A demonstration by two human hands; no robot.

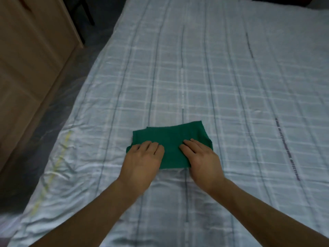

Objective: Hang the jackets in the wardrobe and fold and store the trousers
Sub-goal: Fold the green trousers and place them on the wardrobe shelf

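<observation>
Down in the lower middle of the frame, both hands are lying on a small folded bundle of green trousers [169,139]. The left hand [142,157] is resting palm down on the bundle's left end, its fingers fairly straight and together, pointing toward the upper right. The right hand [202,156] is pressing on the right end in the same flat way, fingers reaching toward the upper left, so the two sets of fingertips are sitting near each other with a strip of green cloth showing between them. Neither hand is gripping anything; both are lying flat on the fabric. Bare forearms are running in from the bottom corners of the frame.

The trousers are sitting as a compact rectangle on a bed [231,77] that is filling most of the picture, covered in a pale checked sheet with darker lengthwise stripes. A wooden wardrobe [32,50] is standing at the upper left, beside the bed.
</observation>
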